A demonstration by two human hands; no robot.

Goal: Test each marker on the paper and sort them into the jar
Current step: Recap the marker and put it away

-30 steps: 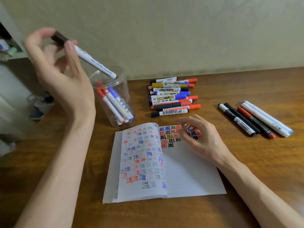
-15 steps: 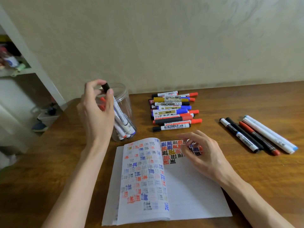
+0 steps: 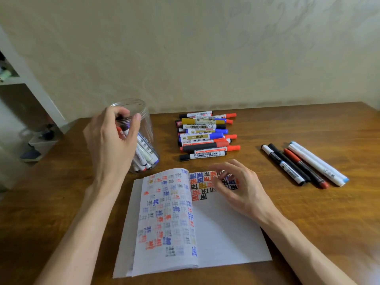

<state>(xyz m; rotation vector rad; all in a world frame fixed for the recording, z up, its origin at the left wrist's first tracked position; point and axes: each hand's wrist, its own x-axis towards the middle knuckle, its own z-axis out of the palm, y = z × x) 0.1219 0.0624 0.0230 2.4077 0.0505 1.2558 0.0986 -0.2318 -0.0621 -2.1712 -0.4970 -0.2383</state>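
Left hand [image 3: 112, 140] at the jar [image 3: 148, 124] mouth, toward the desk's [image 3: 308, 223] left edge. Its fingers [image 3: 135, 118] were clenched round the dark cap of a marker [image 3: 122, 119] that stood steeply inside the jar among those already sorted.

Right hand [image 3: 240, 188] hovered over the paper [image 3: 226, 233], fingers loosely curled, grasping nothing.

The untested pile [image 3: 205, 136] lay by the far edge, just beyond the right hand. Long axes ran left to right, parallel to that edge. Right hand clearly nearer than the left.

Likely next: reach forward and take the nearest barrel across its length.

Four markers [image 3: 304, 163] lay apart toward the right edge.
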